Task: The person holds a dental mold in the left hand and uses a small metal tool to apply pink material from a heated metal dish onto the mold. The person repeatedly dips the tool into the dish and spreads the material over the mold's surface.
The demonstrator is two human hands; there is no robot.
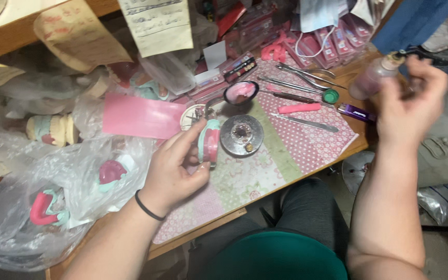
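Dental cast, green with pink wax, pinched upright in left hand over patterned cloth; bottle gripped in raised right hand, beside lighter

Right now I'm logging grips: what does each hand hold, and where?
Left hand: dental cast, pinched at its edges. Right hand: small bottle, near its neck.

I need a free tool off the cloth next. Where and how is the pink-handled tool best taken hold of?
Grip the pink-handled tool on its thick pink handle, pinching from above across its width. It lies flat and nearly level on the patterned cloth, with bare cloth on both long sides. Probably easiest from the right, since the right hand is nearer.
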